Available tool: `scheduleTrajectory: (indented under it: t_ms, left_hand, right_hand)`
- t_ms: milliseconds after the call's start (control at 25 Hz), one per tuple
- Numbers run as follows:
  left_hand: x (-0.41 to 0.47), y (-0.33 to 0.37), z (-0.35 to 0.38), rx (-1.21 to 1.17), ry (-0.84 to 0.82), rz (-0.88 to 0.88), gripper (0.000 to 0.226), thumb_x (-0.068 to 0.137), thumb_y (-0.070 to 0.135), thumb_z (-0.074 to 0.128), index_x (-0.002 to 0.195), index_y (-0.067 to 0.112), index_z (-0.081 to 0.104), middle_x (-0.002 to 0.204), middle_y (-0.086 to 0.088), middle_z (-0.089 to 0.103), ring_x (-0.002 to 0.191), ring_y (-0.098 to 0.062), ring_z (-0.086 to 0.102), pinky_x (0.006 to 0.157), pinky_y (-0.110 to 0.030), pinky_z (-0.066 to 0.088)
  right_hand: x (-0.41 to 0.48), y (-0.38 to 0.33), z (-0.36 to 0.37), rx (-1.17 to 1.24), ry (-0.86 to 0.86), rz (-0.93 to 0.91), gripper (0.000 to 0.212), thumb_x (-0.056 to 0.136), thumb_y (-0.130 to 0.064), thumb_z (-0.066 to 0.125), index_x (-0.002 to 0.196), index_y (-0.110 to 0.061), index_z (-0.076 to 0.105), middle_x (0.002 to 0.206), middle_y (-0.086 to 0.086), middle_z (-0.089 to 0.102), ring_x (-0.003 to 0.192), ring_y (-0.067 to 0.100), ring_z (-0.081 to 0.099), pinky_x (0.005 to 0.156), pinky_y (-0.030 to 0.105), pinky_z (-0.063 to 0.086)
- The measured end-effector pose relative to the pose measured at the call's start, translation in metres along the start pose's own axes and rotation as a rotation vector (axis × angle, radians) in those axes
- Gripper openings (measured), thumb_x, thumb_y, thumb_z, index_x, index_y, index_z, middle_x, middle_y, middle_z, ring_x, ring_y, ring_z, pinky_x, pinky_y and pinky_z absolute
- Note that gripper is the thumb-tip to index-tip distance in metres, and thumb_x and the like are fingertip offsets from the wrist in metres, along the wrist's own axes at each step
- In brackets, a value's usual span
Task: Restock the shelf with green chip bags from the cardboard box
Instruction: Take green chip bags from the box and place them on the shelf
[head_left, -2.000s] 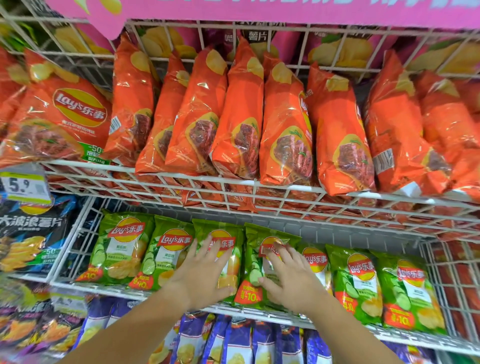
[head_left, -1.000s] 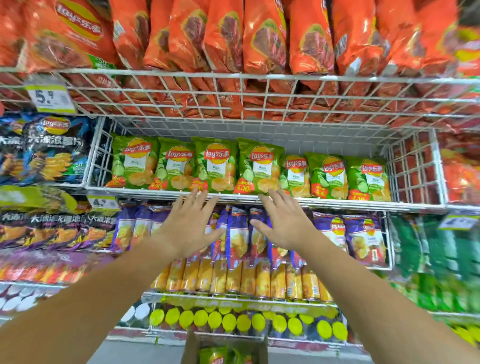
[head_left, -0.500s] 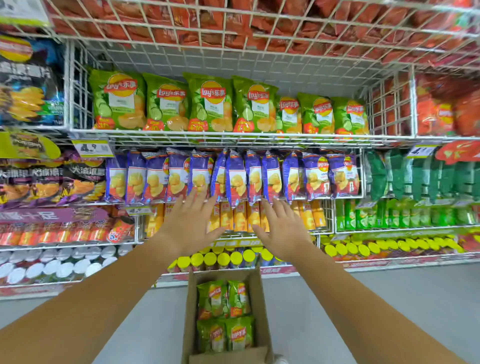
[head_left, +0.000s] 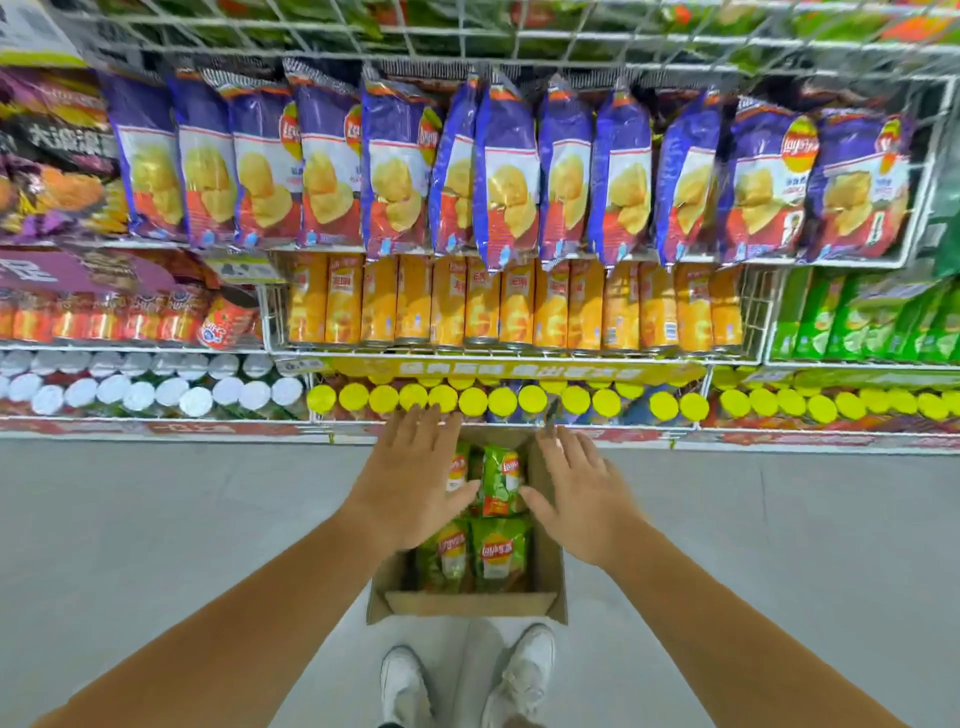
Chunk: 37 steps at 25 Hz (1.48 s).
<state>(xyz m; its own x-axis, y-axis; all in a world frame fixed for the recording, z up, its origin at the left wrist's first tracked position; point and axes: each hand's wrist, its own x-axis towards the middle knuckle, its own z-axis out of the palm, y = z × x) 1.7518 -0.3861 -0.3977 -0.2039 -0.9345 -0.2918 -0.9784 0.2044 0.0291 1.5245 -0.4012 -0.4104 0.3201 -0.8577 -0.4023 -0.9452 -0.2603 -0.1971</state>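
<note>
1. Over cardboard box (head_left: 546, 558) on floor, near shelf base: left hand (head_left: 415, 480) and right hand (head_left: 579, 493) spread wide, empty.
2. Reach-in step, likely; next needs closing on far-right green chip bag (head_left: 503, 480).
3. Bags packed inside box, long axes near-to-far, tops pointing far, logos facing up.

Both hands reach down over an open cardboard box (head_left: 549, 566) on the floor (head_left: 156, 519), the left hand (head_left: 410, 483) and right hand (head_left: 582, 499) spread flat and empty above the green chip bags (head_left: 501, 486) inside. Purple chip bags (head_left: 504, 171) and yellow cans (head_left: 483, 306) fill the shelves behind.
</note>
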Motion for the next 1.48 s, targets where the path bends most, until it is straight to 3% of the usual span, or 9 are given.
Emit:
scheduleTrajectory:
  t_ms: [120, 240, 400, 560, 720, 960, 1040, 1240, 1480]
  left_hand:
    - [0.009, 0.004, 0.053, -0.020, -0.046, 0.005, 0.091, 0.085, 0.069, 0.011, 0.155, 0.012, 0.023, 0.159, -0.019, 0.030, 0.147, -0.037, 0.024, 0.120, -0.053, 0.020]
    - [0.020, 0.003, 0.122, -0.097, -0.126, -0.043, 0.087, 0.089, 0.070, 0.018, 0.156, 0.015, 0.018, 0.160, -0.016, 0.027, 0.148, -0.035, 0.022, 0.119, -0.050, 0.024]
    - [0.035, -0.006, 0.202, -0.161, -0.235, -0.052, 0.080, 0.094, 0.064, 0.038, 0.156, 0.019, 0.016, 0.159, -0.009, 0.028, 0.147, -0.031, 0.024, 0.116, -0.046, 0.031]
    - [0.069, -0.018, 0.282, -0.102, -0.348, -0.052, 0.079, 0.092, 0.066, 0.044, 0.151, 0.018, 0.025, 0.149, -0.007, 0.038, 0.134, -0.028, 0.040, 0.101, -0.044, 0.045]
    - [0.095, -0.020, 0.360, -0.078, -0.586, -0.093, 0.058, 0.090, 0.067, 0.047, 0.126, 0.021, 0.049, 0.124, -0.004, 0.056, 0.110, -0.025, 0.056, 0.087, -0.042, 0.049]
    - [0.114, -0.022, 0.460, -0.093, -0.698, -0.160, 0.071, 0.089, 0.062, 0.058, 0.138, 0.015, 0.038, 0.132, -0.007, 0.051, 0.116, -0.027, 0.053, 0.089, -0.039, 0.046]
    - [0.120, -0.023, 0.489, -0.171, -0.764, -0.268, 0.080, 0.087, 0.059, 0.064, 0.144, 0.013, 0.031, 0.137, -0.009, 0.048, 0.120, -0.028, 0.052, 0.093, -0.040, 0.047]
    - [0.139, -0.032, 0.547, -0.834, -0.746, -0.877, 0.121, 0.076, 0.055, 0.079, 0.153, 0.003, 0.001, 0.149, -0.013, 0.041, 0.134, -0.031, 0.046, 0.107, -0.042, 0.043]
    - [0.137, -0.030, 0.588, -1.092, -0.634, -1.084, 0.122, 0.068, 0.040, 0.090, 0.152, 0.007, 0.008, 0.153, -0.012, 0.037, 0.140, -0.033, 0.038, 0.113, -0.049, 0.037]
  right_hand:
    - [0.019, 0.019, 0.054, 0.013, -0.066, 0.006, 0.103, 0.076, -0.073, -0.006, 0.161, -0.020, 0.014, 0.169, 0.009, 0.016, 0.154, 0.031, 0.018, 0.120, 0.046, 0.029]
    - [0.039, 0.034, 0.113, 0.036, -0.138, 0.039, 0.099, 0.080, -0.073, -0.003, 0.161, -0.020, 0.014, 0.167, 0.007, 0.019, 0.153, 0.029, 0.019, 0.121, 0.044, 0.029]
    - [0.067, 0.044, 0.187, 0.074, -0.227, 0.062, 0.073, 0.101, -0.061, 0.029, 0.161, -0.021, 0.015, 0.166, 0.005, 0.021, 0.151, 0.028, 0.022, 0.120, 0.043, 0.030]
    - [0.111, 0.055, 0.270, 0.102, -0.227, 0.094, 0.074, 0.101, -0.058, 0.038, 0.161, -0.019, 0.017, 0.162, 0.006, 0.030, 0.147, 0.030, 0.032, 0.115, 0.045, 0.039]
    - [0.150, 0.062, 0.343, 0.281, -0.303, 0.290, 0.075, 0.099, -0.056, 0.048, 0.159, -0.019, 0.021, 0.156, 0.008, 0.036, 0.142, 0.033, 0.037, 0.111, 0.050, 0.041]
    - [0.177, 0.077, 0.447, 0.430, -0.392, 0.486, 0.073, 0.091, -0.050, 0.065, 0.148, -0.018, 0.035, 0.143, 0.012, 0.047, 0.133, 0.036, 0.045, 0.109, 0.046, 0.042]
    - [0.184, 0.084, 0.473, 0.502, -0.423, 0.558, 0.074, 0.082, -0.053, 0.071, 0.140, -0.016, 0.042, 0.135, 0.012, 0.054, 0.127, 0.035, 0.053, 0.103, 0.049, 0.049]
    - [0.211, 0.105, 0.517, 0.714, -0.431, 0.755, 0.088, 0.073, -0.042, 0.088, 0.140, -0.007, 0.042, 0.138, 0.011, 0.057, 0.127, 0.032, 0.058, 0.104, 0.046, 0.051]
    - [0.214, 0.108, 0.550, 0.853, -0.446, 0.867, 0.103, 0.069, -0.023, 0.094, 0.148, -0.014, 0.029, 0.142, 0.008, 0.055, 0.132, 0.032, 0.053, 0.109, 0.045, 0.045]
